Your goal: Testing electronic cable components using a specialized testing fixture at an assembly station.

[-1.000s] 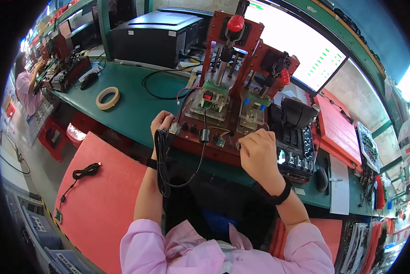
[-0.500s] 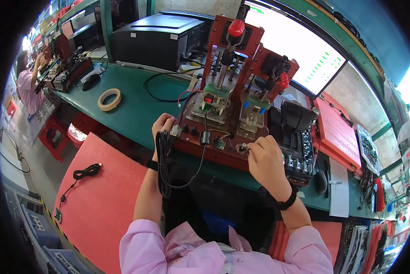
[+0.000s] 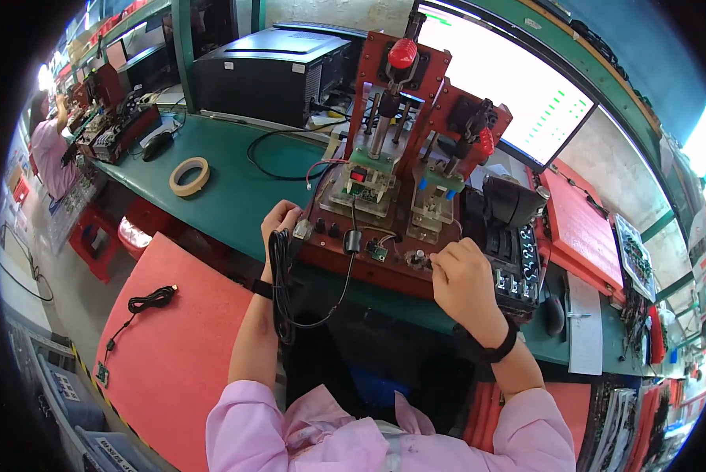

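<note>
Green surface (image 3: 235, 197), red test fixture (image 3: 392, 157) on it. My left hand (image 3: 278, 228), grip clamped on a coiled black cable (image 3: 281, 275) hanging below it, long axis vertical. My right hand (image 3: 463, 275), fingertips pinched at a small part on the fixture's front edge. Tape roll (image 3: 189, 175) lies well left.

Right hand (image 3: 465, 277) fingertips' grip on the red fixture (image 3: 384, 252): too small.
</note>
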Demonstrator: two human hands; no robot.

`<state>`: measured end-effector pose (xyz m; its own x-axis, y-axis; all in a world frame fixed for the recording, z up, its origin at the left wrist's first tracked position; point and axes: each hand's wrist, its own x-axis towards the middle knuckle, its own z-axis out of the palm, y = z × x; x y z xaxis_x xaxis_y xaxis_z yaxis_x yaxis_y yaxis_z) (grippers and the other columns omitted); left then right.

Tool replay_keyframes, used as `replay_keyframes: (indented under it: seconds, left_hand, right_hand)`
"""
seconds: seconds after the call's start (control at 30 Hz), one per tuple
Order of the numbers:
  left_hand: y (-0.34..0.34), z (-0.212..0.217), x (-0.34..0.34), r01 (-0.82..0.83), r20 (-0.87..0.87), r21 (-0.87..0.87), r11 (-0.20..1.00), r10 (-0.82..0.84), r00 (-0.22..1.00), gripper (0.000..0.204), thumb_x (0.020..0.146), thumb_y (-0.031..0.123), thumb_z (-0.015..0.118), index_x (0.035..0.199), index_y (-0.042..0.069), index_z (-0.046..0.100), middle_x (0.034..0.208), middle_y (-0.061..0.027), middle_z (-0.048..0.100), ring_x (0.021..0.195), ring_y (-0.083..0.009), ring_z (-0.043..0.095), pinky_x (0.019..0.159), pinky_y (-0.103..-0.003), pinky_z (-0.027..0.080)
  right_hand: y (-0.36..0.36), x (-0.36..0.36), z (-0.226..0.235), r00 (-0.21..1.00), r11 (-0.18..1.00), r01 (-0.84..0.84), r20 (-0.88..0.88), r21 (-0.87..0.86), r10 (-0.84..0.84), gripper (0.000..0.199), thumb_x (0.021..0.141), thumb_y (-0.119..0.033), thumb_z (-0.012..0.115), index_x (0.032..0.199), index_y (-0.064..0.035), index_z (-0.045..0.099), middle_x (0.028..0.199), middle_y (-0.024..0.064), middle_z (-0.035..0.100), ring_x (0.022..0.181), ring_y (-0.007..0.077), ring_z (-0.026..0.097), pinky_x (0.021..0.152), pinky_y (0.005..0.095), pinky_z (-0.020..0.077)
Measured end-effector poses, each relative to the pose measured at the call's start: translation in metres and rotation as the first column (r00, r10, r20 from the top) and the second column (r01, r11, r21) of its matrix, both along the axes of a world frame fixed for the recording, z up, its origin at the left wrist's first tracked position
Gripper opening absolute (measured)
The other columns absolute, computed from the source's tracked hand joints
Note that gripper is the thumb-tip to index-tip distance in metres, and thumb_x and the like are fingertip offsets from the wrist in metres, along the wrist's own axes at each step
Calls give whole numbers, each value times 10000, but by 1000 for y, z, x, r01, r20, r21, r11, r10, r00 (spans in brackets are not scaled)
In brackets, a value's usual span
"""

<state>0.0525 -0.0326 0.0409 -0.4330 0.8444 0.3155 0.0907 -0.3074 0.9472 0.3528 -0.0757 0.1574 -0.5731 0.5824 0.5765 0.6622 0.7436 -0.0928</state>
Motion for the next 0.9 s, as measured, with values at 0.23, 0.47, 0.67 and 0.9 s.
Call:
replay_keyframes:
  seconds: [0.23,0.47,0.67,0.9]
  left_hand:
    - [-3,3,4,32,106,-2,999,-32,994,162,837,134,531,734,13,501,676,20,453,652,-69,420,590,-237,332]
    - [-3,2,2,25,77,-19,1000,-24,997,172,837,143,526,736,6,497,673,13,448,652,-73,421,595,-237,332]
    - [-2,5,3,8,-3,51,999,-8,1000,189,845,145,509,746,-11,475,679,-15,447,675,-92,432,622,-244,340]
    - [-6,11,6,22,-76,62,998,-17,997,200,855,147,484,749,-20,460,678,-32,441,687,-101,434,633,-247,348]
  right_hand:
    - [-5,-8,-1,998,999,47,49,26,-48,91,670,33,618,758,12,634,729,100,578,734,284,537,640,372,455]
    - [4,-2,9,998,995,11,-61,-99,-18,112,676,10,630,786,-6,637,786,104,602,780,286,548,673,360,461]
    - [1,-28,15,992,993,-111,-67,-43,108,240,705,-44,640,945,-22,636,940,97,620,892,275,551,786,363,439]
    - [-5,-54,-7,983,983,-179,30,-32,180,338,751,-119,625,1077,-32,599,1060,85,593,1005,250,525,880,365,374]
